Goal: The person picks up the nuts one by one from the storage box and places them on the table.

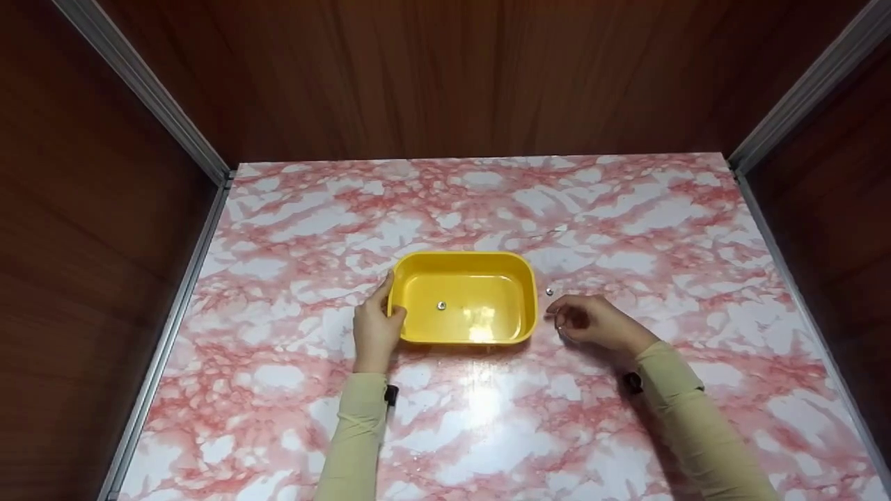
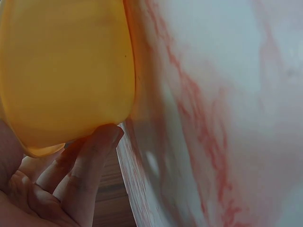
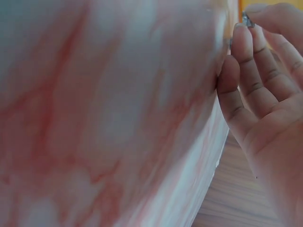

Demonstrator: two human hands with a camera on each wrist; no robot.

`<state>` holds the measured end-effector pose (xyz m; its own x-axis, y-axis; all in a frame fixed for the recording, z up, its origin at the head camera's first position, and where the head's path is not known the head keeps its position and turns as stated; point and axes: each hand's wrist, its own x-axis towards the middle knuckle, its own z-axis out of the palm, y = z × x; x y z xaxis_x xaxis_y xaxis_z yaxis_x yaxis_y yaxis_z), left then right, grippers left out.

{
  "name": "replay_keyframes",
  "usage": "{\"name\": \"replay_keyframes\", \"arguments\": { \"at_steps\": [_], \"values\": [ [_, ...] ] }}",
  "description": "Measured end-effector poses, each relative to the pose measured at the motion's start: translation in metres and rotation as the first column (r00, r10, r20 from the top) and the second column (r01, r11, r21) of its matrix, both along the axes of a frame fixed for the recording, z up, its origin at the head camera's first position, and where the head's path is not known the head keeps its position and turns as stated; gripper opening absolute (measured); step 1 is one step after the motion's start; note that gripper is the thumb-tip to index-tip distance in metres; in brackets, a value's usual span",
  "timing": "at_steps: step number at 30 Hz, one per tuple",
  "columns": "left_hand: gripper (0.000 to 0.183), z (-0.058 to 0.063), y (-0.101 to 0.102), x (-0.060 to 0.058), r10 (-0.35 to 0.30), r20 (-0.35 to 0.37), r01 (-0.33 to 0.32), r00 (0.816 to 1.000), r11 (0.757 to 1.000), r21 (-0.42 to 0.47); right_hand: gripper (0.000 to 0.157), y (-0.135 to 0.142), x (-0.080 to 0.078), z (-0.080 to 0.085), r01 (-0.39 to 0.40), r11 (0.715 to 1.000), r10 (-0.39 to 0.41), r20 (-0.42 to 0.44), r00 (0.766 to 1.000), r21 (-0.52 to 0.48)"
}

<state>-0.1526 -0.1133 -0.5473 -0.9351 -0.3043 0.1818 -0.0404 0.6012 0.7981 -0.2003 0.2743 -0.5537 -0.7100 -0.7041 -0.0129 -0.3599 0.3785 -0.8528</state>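
A yellow plastic tub [image 1: 459, 261] with rounded corners stands on the table, and one small metal nut [image 1: 441, 305] lies on its floor. My left hand [image 1: 376, 327] grips the tub's left end, thumb over the rim and fingers along the outside; the left wrist view shows fingertips against the tub's outer wall [image 2: 71, 71]. To the right of the tub, my right hand [image 1: 592, 321] is low over the table, pinching a small shiny metal nut [image 3: 246, 20] between thumb and fingertips. Another small metal nut [image 1: 549, 292] lies on the table just beyond those fingers.
The table [image 1: 278, 376] has a red and white marbled top. Dark wood-grain panels [image 1: 452, 76] stand at the back and both sides, with metal rails [image 1: 167, 334] along the side edges. A dark band [image 1: 633, 382] shows at the right wrist.
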Motion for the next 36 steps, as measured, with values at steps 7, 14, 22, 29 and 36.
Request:
{"name": "replay_keyframes", "arguments": {
  "at_steps": [7,14,22,29,36],
  "values": [
    [0.063,0.0004,0.0,0.0002,-0.005,0.011,0.005,1.0,1.0,0.017,0.031,-0.0018,0.0028,-0.0022,0.026,0.999,-0.025,-0.02,0.999,0.04],
    [0.063,-0.0004,-0.0004,-0.0005,-0.008,0.017,0.008,1.0,0.999,0.031,0.031,-0.0031,0.0052,-0.0016,0.041,0.996,-0.038,-0.039,0.999,0.073],
    [0.062,-0.0015,-0.0002,0.0001,-0.01,-0.019,0.009,1.0,1.0,-0.007,0.03,-0.003,0.0065,-0.0009,0.045,0.996,-0.041,-0.045,0.998,0.076],
    [0.06,-0.0021,-0.0001,-0.0005,-0.017,-0.032,0.017,0.999,1.0,0.009,0.029,-0.003,0.0058,-0.0008,0.05,0.994,-0.045,-0.061,0.997,0.093],
    [0.061,-0.0017,-0.0005,-0.0001,-0.021,-0.007,0.021,1.0,0.999,0.024,0.03,-0.0049,0.0055,-0.0013,0.051,0.994,-0.044,-0.081,0.996,0.092]
  ]
}}
